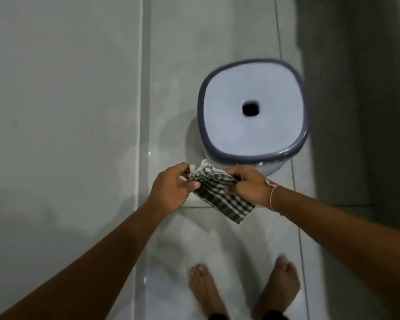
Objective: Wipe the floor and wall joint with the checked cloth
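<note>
I look straight down while standing. A grey-and-white checked cloth (219, 195) is stretched between both hands at waist height above the floor. My left hand (173, 188) pinches its left end, and my right hand (247, 185), with a thin cord at the wrist, grips its upper right part. The cloth's lower corner hangs free. The floor and wall joint (144, 100) runs as a grey strip from top to bottom, left of the hands, between the pale wall (62, 112) and the glossy tiled floor (217, 239).
A pale blue plastic stool (252, 112) with a dark rim and a centre hole stands on the floor just beyond my hands. My two bare feet (243, 289) are at the bottom. A dark grey surface (360, 112) rises along the right side.
</note>
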